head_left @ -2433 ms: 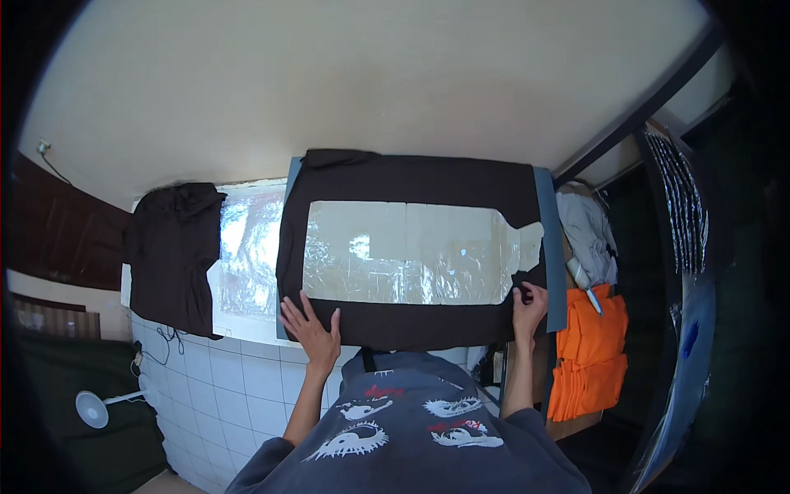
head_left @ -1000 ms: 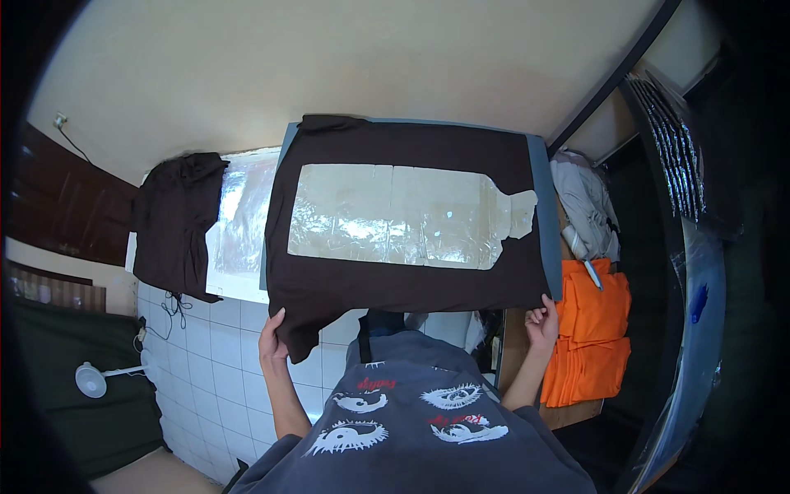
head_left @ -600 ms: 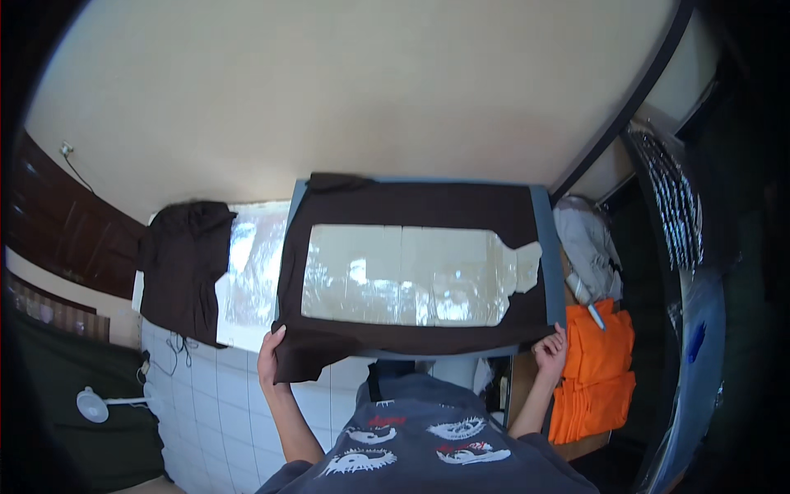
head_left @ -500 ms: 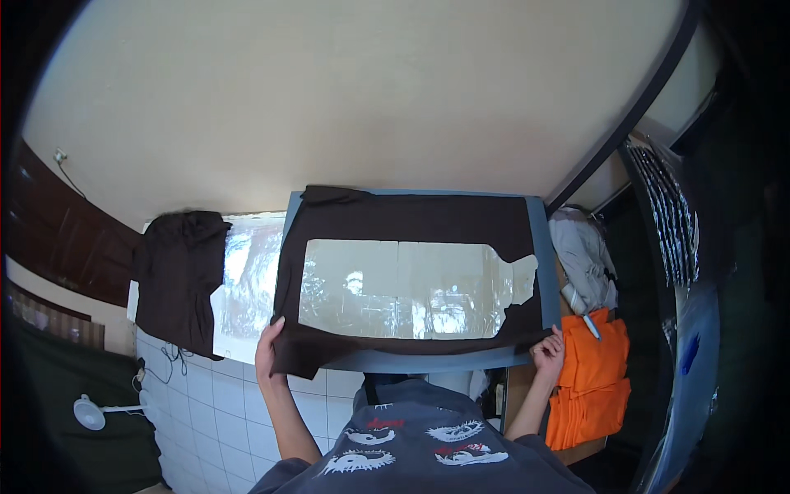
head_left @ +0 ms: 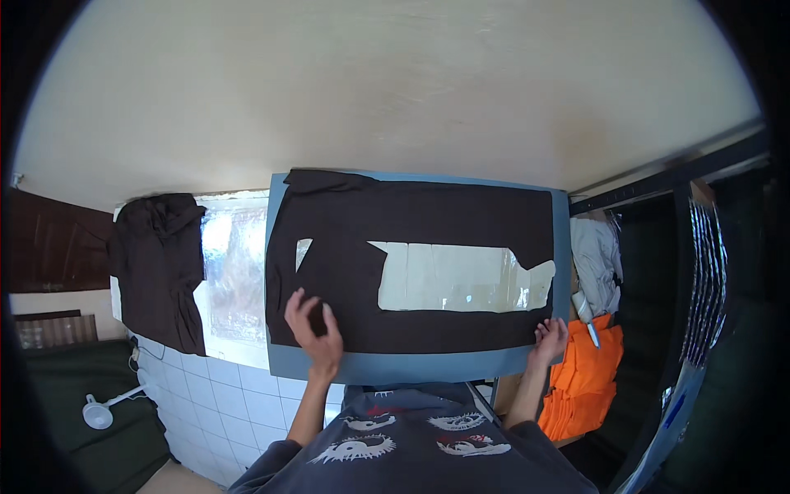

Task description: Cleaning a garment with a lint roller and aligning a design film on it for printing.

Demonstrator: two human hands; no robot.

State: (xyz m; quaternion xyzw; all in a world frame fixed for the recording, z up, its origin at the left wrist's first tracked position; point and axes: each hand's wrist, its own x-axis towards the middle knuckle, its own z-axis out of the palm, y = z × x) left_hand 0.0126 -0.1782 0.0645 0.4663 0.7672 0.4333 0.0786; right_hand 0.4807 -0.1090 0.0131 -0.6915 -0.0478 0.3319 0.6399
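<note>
A dark brown cloth lies spread over a blue-grey tabletop in front of me. On it rests a pale, glossy panel, which looks like film-covered cardboard. One flap of the cloth covers most of the panel's left part, leaving a small pale corner showing. My left hand is open above this flap near the front edge, thumb and fingers spread apart. At the cloth's front right corner, my right hand has its fingers bent and closed at the edge; the fingertips are partly hidden.
Another dark garment lies on a white, film-covered surface at the left. To the right are folded orange cloth, a grey-white cloth bundle and a marker-like object. A wall rises behind the table; a white fan-like object stands lower left.
The cloth's left front part has been turned inward over the panel. My left hand has released the cloth's edge and moved right. My right hand stays near the front right corner.
</note>
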